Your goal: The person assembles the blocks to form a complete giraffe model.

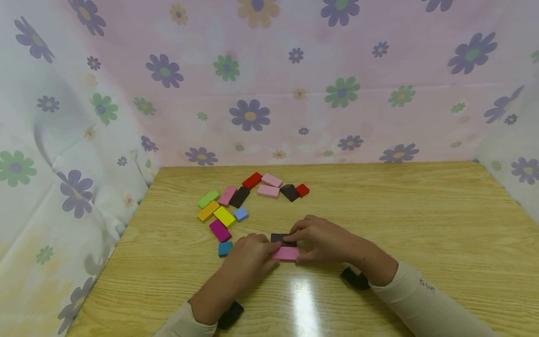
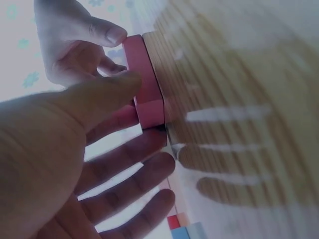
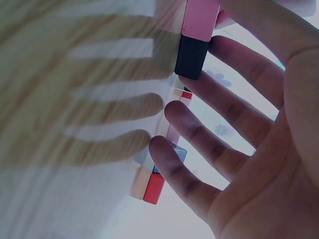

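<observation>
A pink block (image 1: 286, 253) and a black block (image 1: 280, 239) lie side by side on the wooden table, long sides together. My left hand (image 1: 250, 257) pinches the left end, its thumb on the near side of the pink block in the left wrist view. From the right, my right hand (image 1: 322, 236) holds the pair, one finger on top of the black block and the thumb by the pink block's right end. The right wrist view shows the ends of both blocks flush, with the other fingers spread beyond them.
Behind and left lie loose blocks: blue (image 1: 225, 249), magenta (image 1: 220, 230), yellow (image 1: 224, 216), orange (image 1: 208, 211), lime green (image 1: 208, 199) and light blue (image 1: 241, 214). Farther back are red (image 1: 252, 180), black (image 1: 289, 192) and pink (image 1: 268, 191) ones. A flowered cloth (image 1: 273, 84) hangs behind the table.
</observation>
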Demonstrator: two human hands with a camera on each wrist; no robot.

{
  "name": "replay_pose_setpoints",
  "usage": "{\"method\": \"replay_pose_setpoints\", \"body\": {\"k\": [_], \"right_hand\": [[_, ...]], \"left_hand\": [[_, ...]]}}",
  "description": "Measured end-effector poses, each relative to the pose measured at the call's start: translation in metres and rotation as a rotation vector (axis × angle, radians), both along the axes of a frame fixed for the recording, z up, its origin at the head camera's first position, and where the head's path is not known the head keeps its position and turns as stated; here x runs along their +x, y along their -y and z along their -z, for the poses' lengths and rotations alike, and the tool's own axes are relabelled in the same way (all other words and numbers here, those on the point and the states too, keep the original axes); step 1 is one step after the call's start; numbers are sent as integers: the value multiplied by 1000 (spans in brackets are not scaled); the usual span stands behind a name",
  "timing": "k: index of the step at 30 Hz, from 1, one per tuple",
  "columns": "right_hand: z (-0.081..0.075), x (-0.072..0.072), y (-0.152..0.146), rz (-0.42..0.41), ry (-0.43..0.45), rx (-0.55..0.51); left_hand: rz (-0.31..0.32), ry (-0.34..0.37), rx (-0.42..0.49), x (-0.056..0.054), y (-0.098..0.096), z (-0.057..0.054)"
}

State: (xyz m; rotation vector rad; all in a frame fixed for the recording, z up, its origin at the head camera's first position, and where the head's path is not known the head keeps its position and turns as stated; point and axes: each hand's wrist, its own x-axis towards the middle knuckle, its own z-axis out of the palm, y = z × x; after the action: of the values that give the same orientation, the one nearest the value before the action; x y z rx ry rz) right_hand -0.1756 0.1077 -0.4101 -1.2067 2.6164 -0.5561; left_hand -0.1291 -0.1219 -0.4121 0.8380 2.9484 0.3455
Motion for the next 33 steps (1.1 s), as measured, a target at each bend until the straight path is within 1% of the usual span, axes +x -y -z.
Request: {"method": "replay_pose_setpoints", "body": {"k": [3,5,9,15,20,24,27,29,33], "right_hand": [[-1,0,0,0,-7,8],[-1,0,0,-2,-11,11],[-2,-1,0,-6,-19,16],[-3,-2,0,0,-30,26],[-3,-1,1,9,-19,22],[0,-3,-1,4,-4,20],[1,-8,-2,-3,-6,3],[0,-16,-2,15,-28,-25],[-4,-36,4,142,-41,-76]], "left_hand": [[-28,12,16,0,0,1],[-32,21,18,0,0,0],[-15,35,16,0,0,-1],[9,33,19,1,0,-3],[11,31,16,1,0,-2],[9,52,15,1,0,-1],[2,73,10,2,-1,-1],[-2,77,4,2,-1,-1],[-9,67,0,3,-2,-2]]}}
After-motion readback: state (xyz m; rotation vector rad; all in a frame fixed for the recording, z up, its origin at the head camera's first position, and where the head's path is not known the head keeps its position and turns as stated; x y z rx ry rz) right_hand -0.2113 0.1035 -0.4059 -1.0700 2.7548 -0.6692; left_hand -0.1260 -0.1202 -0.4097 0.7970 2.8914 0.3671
